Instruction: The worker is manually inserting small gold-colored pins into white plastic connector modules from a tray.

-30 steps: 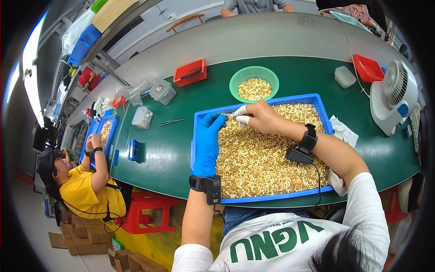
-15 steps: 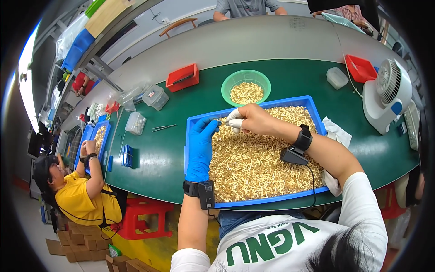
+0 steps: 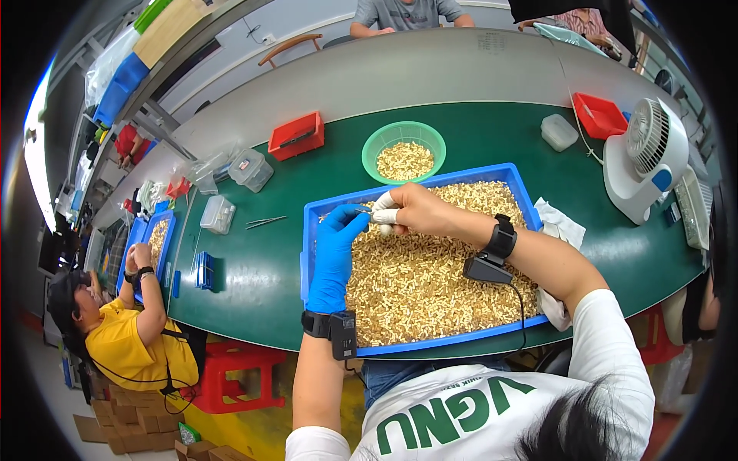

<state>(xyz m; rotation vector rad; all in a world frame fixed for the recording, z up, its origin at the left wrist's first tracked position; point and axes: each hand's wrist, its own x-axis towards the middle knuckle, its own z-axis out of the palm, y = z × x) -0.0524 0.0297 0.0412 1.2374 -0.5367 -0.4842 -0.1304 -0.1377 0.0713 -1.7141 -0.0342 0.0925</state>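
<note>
My left hand (image 3: 332, 250), in a blue glove, is over the far left part of a shallow blue tray (image 3: 306, 253). Its thumb and forefinger pinch around something tiny that I cannot make out. White finger cots cover fingers of my right hand (image 3: 403, 209), whose closed fingertips meet those of the left. Whatever lies between the right fingers is too small to name. Beneath both hands, the tray is filled with a thick layer of small pale and brownish tube-like pieces (image 3: 430, 284).
Beyond the tray stands a green basket (image 3: 369, 154) of similar pieces. Tweezers (image 3: 266, 223), a clear container (image 3: 218, 214) and a red bin (image 3: 296, 136) are on the left; a white fan (image 3: 647, 157) is at right. A person in yellow (image 3: 146, 346) works at far left.
The whole view has shifted slightly, moving the scene a little left in the picture. My right fingertips have drawn in closer against the left ones. Both hands stay over the tray.
</note>
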